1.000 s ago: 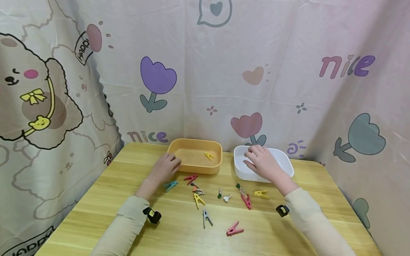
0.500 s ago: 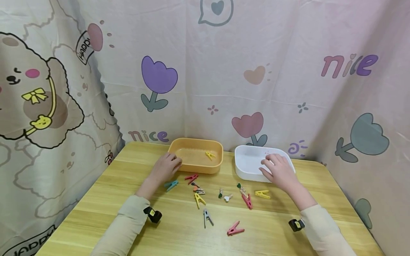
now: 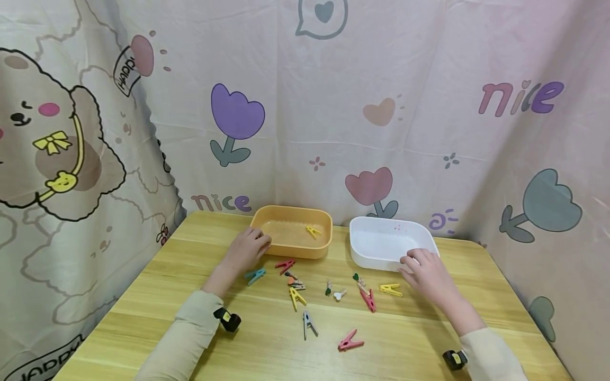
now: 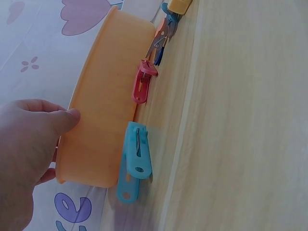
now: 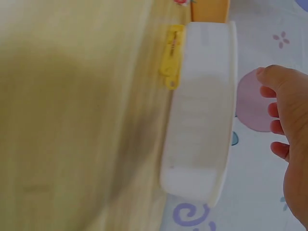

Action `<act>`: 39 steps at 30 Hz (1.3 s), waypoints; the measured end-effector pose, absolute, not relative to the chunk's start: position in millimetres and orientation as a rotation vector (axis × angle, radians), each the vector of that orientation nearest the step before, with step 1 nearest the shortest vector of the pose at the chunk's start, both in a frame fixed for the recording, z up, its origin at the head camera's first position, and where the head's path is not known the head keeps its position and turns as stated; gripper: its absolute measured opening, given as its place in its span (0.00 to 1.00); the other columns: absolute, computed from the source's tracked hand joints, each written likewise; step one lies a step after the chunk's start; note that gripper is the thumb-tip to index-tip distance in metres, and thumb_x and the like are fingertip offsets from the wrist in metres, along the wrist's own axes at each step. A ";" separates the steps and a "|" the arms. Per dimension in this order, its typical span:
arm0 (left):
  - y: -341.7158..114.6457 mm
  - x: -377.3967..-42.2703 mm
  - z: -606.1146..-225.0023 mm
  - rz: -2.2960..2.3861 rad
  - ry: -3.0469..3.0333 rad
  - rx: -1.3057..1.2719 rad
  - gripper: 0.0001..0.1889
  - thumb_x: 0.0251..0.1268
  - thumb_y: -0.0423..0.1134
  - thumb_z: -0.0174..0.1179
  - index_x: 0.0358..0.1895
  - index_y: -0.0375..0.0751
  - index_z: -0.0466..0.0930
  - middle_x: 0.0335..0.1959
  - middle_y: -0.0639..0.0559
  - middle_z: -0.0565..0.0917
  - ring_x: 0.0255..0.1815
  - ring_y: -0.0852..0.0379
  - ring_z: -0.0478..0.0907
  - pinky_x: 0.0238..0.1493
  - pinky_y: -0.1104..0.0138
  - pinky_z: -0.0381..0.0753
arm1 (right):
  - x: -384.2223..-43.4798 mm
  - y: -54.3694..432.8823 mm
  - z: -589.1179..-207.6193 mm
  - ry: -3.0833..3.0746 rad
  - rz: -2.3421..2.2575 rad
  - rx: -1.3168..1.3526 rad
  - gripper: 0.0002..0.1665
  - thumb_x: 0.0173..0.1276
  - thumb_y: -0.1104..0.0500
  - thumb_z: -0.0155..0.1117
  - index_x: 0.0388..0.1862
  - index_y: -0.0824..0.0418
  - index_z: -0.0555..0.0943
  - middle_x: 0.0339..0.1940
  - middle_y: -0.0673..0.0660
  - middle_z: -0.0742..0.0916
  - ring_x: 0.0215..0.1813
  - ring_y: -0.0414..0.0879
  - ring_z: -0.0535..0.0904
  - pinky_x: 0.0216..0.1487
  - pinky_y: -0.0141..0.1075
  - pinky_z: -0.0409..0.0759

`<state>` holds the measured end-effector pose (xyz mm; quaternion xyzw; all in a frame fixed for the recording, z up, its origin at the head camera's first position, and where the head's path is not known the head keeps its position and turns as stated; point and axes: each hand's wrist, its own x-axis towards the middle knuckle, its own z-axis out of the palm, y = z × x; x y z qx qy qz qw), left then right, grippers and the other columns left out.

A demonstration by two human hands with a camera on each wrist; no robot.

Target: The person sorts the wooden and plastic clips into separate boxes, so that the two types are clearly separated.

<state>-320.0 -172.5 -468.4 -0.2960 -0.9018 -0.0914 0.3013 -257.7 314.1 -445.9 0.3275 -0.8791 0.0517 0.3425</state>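
My left hand (image 3: 245, 248) grips the near left rim of the yellow-orange plastic tub (image 3: 290, 252); in the left wrist view its thumb presses the outer wall and the fingers go behind the rim. Inside that tub lies a yellow clothespin (image 3: 312, 232). At the near right side of the white tub (image 3: 371, 260), my right hand (image 3: 426, 275) hovers with loosely bent fingers and holds nothing. A teal clothespin (image 3: 256, 275) and a red clothespin (image 3: 285, 266) lie in front of the orange tub. Near the white tub is another yellow clothespin (image 3: 391, 289).
Small decorated pegs (image 3: 296, 284) lie mid-table, with a white-heart peg (image 3: 339, 296) and a green-heart peg (image 3: 358, 279). Other clothespins, such as a grey one (image 3: 309, 324) and a pink one (image 3: 350, 341), lie nearer. A printed curtain (image 3: 305, 106) hangs behind the table (image 3: 267, 349).
My right hand has drawn back from over the white tub, towards me and to the right. My left hand stays at the orange tub.
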 end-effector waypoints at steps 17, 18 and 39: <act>-171.9 -319.3 -467.9 -0.258 -2.374 -0.786 0.03 0.62 0.38 0.66 0.37 0.45 0.84 0.31 0.50 0.78 0.34 0.52 0.71 0.36 0.62 0.73 | -244.6 318.2 -470.6 -2.384 0.075 0.928 0.17 0.52 0.57 0.74 0.40 0.60 0.82 0.38 0.55 0.80 0.42 0.51 0.75 0.43 0.47 0.73; -172.0 -319.4 -468.0 -0.257 -2.374 -0.787 0.03 0.62 0.38 0.66 0.37 0.45 0.84 0.31 0.50 0.78 0.34 0.52 0.71 0.36 0.62 0.73 | -243.8 318.0 -471.4 -2.383 0.071 0.939 0.16 0.52 0.57 0.74 0.40 0.60 0.82 0.38 0.55 0.80 0.42 0.51 0.74 0.44 0.47 0.73; -172.5 -318.5 -467.8 -0.251 -2.408 -0.765 0.03 0.64 0.39 0.64 0.38 0.46 0.84 0.32 0.50 0.78 0.35 0.52 0.71 0.36 0.62 0.74 | -236.3 315.9 -480.4 -2.498 -0.039 0.948 0.10 0.54 0.54 0.74 0.28 0.52 0.79 0.34 0.48 0.76 0.41 0.44 0.70 0.41 0.40 0.68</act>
